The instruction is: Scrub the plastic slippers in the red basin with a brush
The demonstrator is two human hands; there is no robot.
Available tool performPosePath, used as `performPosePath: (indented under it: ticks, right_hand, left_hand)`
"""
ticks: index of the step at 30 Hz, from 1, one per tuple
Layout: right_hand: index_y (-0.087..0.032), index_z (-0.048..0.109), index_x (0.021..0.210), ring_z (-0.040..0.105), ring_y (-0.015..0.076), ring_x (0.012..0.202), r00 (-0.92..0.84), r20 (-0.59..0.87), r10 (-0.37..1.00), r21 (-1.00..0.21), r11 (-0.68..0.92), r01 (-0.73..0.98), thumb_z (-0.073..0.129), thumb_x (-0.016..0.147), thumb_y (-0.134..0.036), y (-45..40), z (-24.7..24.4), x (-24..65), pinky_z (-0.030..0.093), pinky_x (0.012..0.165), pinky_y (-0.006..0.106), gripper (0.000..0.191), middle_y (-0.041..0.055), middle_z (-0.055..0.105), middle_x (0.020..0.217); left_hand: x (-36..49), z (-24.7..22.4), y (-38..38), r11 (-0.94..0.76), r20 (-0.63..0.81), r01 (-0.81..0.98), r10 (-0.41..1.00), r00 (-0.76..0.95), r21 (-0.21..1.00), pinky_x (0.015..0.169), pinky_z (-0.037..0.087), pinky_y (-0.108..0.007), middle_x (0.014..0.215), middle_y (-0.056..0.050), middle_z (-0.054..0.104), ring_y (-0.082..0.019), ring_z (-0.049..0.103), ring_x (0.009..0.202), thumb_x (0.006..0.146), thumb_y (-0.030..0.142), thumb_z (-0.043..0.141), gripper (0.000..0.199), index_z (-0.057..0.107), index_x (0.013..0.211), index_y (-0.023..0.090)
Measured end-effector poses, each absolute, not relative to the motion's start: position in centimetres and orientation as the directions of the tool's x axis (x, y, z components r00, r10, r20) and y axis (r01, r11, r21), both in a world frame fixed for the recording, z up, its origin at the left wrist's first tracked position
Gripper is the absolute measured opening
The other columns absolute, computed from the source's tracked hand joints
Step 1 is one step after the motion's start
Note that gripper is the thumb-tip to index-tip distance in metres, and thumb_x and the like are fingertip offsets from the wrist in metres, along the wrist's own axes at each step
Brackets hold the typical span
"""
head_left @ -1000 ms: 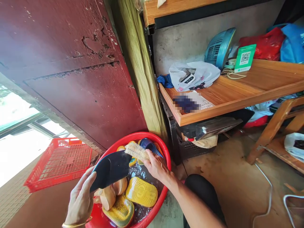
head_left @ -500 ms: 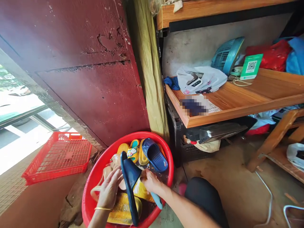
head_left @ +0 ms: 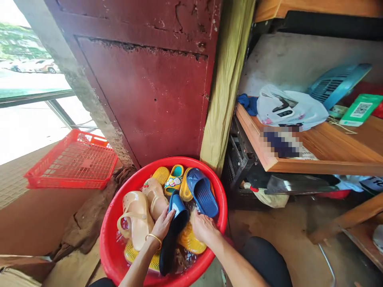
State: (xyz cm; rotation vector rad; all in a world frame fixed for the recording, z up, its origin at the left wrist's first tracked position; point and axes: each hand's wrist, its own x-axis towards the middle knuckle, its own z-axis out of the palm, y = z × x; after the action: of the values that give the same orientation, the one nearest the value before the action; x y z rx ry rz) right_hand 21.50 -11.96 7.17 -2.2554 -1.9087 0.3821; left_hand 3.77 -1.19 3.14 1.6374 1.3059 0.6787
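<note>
My left hand (head_left: 162, 224) grips the side of a dark blue slipper (head_left: 173, 235), which stands tilted in a red basin (head_left: 105, 223) of water. Just right of it, my right hand (head_left: 205, 227) is closed on a scrubbing brush, mostly hidden now; its light blue handle shows only in the earlier view. Beige clogs (head_left: 136, 215) lie to the left of my hands. Farther back are a yellow clog (head_left: 174, 179) with a cartoon figure and another blue slipper (head_left: 203, 195). Yellow soles (head_left: 191, 239) show below my right hand.
A red plastic crate (head_left: 72, 163) lies left of the basin, by a dark red door (head_left: 149, 99). To the right stands a wooden shelf (head_left: 323, 165) with a white plastic bag (head_left: 290, 105), a blue fan (head_left: 335, 85) and a green QR-code sign (head_left: 360, 111).
The slipper has gone from upright, sole edge showing, to lower and more tilted in the basin. My right hand has moved off its strap. The camera view has turned left.
</note>
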Motion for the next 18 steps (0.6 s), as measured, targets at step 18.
performPosePath:
  ticks: [18]
  right_hand:
    - [-0.013,0.041,0.149,0.062,0.0241,0.123,0.131,0.250,0.959,-0.676,0.076,0.733,0.042,0.098,-0.036,-14.5,10.3,24.8,0.054,0.097,0.031,0.056,0.0142,0.061,0.139]
  left_hand:
    - [2.8,3.1,-4.6,0.191,-0.194,0.053,0.863,0.466,0.980,0.114,0.036,-0.041,0.151,-0.014,0.050,-0.033,0.046,0.138,0.064,0.037,0.075,0.109,0.023,0.157,0.012]
